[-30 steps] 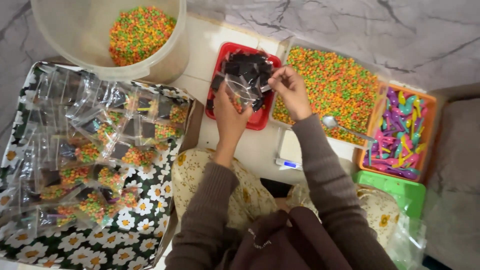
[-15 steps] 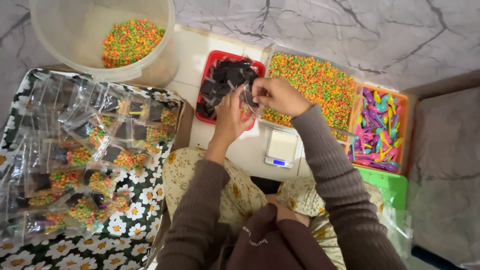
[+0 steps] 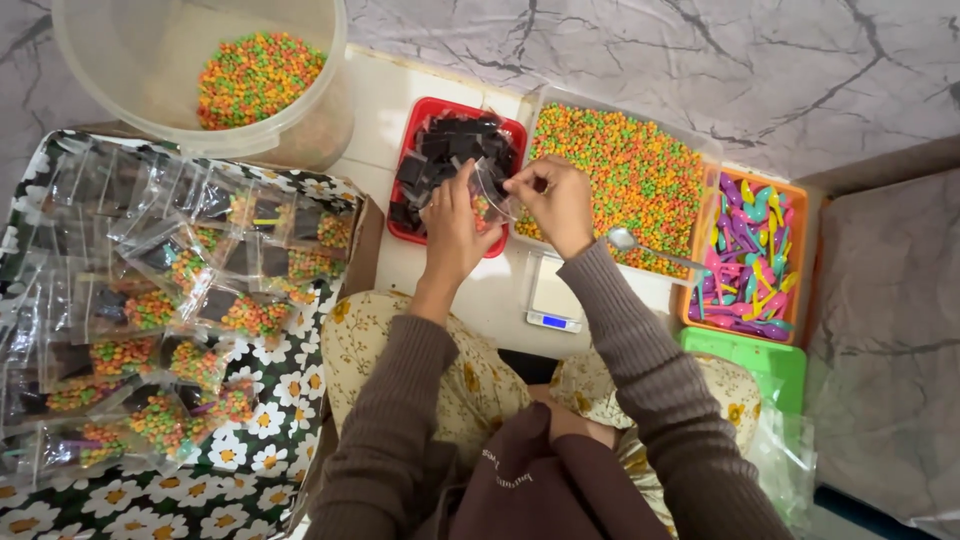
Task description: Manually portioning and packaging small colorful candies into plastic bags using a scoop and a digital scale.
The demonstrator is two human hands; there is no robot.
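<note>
At far left, filled packets (image 3: 190, 330) lie fanned over our daisy-print tray (image 3: 270, 470), apart from the loose stock. Our left hand (image 3: 452, 228) and right hand (image 3: 556, 203) each pinch an edge of a small clear bag (image 3: 490, 195) above the red tray (image 3: 418, 235), apparently spreading its mouth beside the candy bin (image 3: 630, 170).

Small clear plastic bag (image 3: 487, 192) held up between both hands.

We see the bag pinched at its top edge by the left hand (image 3: 452, 225) and the right hand (image 3: 556, 200), hanging roughly upright over the red tray's (image 3: 412, 228) right side; it is transparent, crinkled, with a few coloured pellets showing inside.
</note>
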